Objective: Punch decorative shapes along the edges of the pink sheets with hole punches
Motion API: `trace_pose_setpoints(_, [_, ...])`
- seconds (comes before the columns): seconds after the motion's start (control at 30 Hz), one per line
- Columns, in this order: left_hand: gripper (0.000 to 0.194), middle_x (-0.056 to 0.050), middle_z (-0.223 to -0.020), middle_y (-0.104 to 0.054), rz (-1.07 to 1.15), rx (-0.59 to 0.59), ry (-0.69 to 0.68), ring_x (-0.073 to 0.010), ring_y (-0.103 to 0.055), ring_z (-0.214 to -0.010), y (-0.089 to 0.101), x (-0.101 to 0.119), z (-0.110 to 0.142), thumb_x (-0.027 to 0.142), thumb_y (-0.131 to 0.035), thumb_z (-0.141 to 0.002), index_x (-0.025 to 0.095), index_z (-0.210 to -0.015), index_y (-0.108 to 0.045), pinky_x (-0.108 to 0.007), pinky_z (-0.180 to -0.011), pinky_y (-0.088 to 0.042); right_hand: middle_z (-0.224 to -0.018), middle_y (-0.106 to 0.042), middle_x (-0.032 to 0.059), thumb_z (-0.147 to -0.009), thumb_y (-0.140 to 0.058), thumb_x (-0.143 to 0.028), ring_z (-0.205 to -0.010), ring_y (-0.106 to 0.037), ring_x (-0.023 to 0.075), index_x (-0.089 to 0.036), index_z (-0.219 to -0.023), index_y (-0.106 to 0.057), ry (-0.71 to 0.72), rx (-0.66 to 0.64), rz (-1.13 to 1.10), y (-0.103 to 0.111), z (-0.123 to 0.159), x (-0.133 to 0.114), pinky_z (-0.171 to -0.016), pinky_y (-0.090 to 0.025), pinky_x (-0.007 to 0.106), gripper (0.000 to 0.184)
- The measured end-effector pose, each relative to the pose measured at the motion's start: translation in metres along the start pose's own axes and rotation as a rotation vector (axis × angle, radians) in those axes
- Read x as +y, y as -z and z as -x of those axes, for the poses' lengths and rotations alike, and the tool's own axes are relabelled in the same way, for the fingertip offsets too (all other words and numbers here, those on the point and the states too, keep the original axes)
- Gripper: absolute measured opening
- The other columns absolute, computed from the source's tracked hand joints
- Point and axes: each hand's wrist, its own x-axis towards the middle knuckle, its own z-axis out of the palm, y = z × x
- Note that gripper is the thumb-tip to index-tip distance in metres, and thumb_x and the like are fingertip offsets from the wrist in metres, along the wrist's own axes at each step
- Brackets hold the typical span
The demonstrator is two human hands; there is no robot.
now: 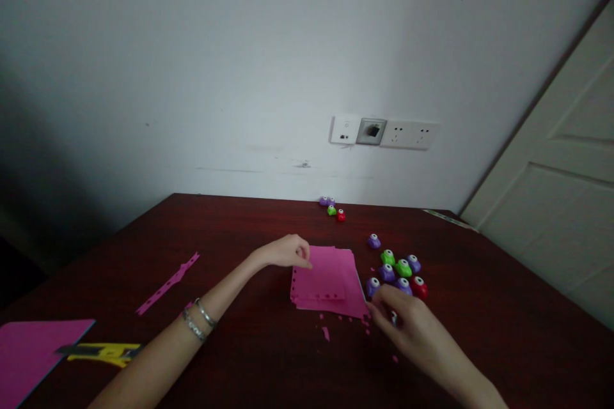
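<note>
A stack of pink paper sheets (323,275) lies in the middle of the table, the smaller top sheet with punched holes along its left and lower edges. My left hand (288,251) is at the stack's upper left, thumb and curled forefinger closed on the paper. At the lower right corner my right hand (407,319) has its fingers bent together; a small whitish bit (394,318) shows between them, too little to name. Just beyond it sit several small one-eyed plastic pieces in purple, green and red, among them a green piece (403,268) and a red piece (419,288).
Pink scraps (326,333) are scattered before the stack. A punched pink strip (167,284) lies left. Beyond my left forearm are a yellow utility knife (103,353) and a pink sheet (29,358). More eyed pieces (331,210) sit near the wall (249,108).
</note>
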Motion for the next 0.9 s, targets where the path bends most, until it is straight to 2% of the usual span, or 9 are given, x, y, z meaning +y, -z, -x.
trace_pose_setpoints(0.07, [0.019, -0.001, -0.067, -0.061, 0.007, 0.123, 0.009, -0.0107, -0.054, -0.061, 0.009, -0.003, 0.002, 0.032, -0.060, -0.070, 0.014, -0.073, -0.061, -0.020, -0.055, -0.037, -0.080, -0.057, 0.0034, -0.088, -0.037, -0.026, -0.069, -0.053, 0.0155, -0.020, -0.077, -0.051, 0.104, 0.019, 0.008, -0.013, 0.001, -0.011, -0.063, -0.038, 0.026, 0.018])
trace_pose_setpoints(0.13, [0.017, -0.002, -0.067, -0.061, 0.004, 0.228, 0.042, -0.0114, -0.054, -0.062, 0.016, -0.009, 0.003, 0.029, -0.057, -0.071, 0.013, -0.073, -0.060, -0.021, -0.056, -0.038, -0.085, -0.057, 0.0045, -0.088, -0.034, -0.021, -0.073, -0.054, 0.0163, -0.021, -0.082, -0.053, 0.197, -0.014, 0.013, -0.027, 0.003, -0.020, -0.064, -0.039, 0.027, 0.020])
trace_pose_setpoints(0.27, [0.013, -0.002, -0.067, -0.062, -0.010, 0.381, 0.075, -0.0124, -0.057, -0.065, 0.019, -0.029, -0.001, 0.025, -0.055, -0.070, 0.013, -0.073, -0.060, -0.021, -0.059, -0.041, -0.080, -0.060, 0.0029, -0.087, -0.037, -0.018, -0.070, -0.056, 0.0150, -0.020, -0.082, -0.055, 0.323, -0.086, 0.029, -0.055, 0.009, -0.028, -0.061, -0.038, 0.025, 0.019])
trace_pose_setpoints(0.43, [0.012, -0.002, -0.071, -0.064, -0.038, 0.536, 0.153, -0.0146, -0.060, -0.069, 0.021, -0.048, -0.021, 0.020, -0.056, -0.069, 0.014, -0.078, -0.062, -0.024, -0.066, -0.043, -0.072, -0.060, 0.0016, -0.078, -0.045, -0.012, -0.063, -0.055, 0.0137, -0.019, -0.076, -0.054, 0.462, 0.015, 0.028, -0.083, 0.008, -0.022, -0.056, -0.036, 0.024, 0.012])
trace_pose_setpoints(0.63, [0.017, -0.007, -0.081, -0.065, -0.048, 0.584, 0.204, -0.0172, -0.060, -0.075, 0.023, -0.056, -0.077, 0.020, -0.059, -0.070, 0.013, -0.084, -0.063, -0.025, -0.068, -0.044, -0.064, -0.058, -0.0005, -0.069, -0.048, -0.007, -0.056, -0.054, 0.0122, -0.019, -0.069, -0.052, 0.532, 0.133, 0.037, -0.097, 0.003, -0.016, -0.052, -0.033, 0.023, 0.013])
trace_pose_setpoints(0.77, [0.024, -0.007, -0.086, -0.065, -0.058, 0.548, 0.202, -0.0174, -0.060, -0.078, 0.021, -0.056, -0.123, 0.020, -0.062, -0.069, 0.012, -0.092, -0.061, -0.025, -0.072, -0.044, -0.061, -0.058, -0.0011, -0.066, -0.049, -0.005, -0.054, -0.053, 0.0115, -0.019, -0.068, -0.052, 0.554, 0.166, 0.044, -0.097, 0.002, -0.017, -0.050, -0.032, 0.022, 0.014])
trace_pose_setpoints(0.9, [0.025, -0.007, -0.092, -0.064, -0.060, 0.514, 0.182, -0.0196, -0.059, -0.086, 0.016, -0.048, -0.156, 0.022, -0.064, -0.069, 0.013, -0.093, -0.061, -0.027, -0.075, -0.043, -0.059, -0.059, -0.0015, -0.063, -0.049, -0.003, -0.051, -0.052, 0.0105, -0.019, -0.066, -0.053, 0.547, 0.188, 0.031, -0.096, 0.001, -0.017, -0.048, -0.031, 0.021, 0.016])
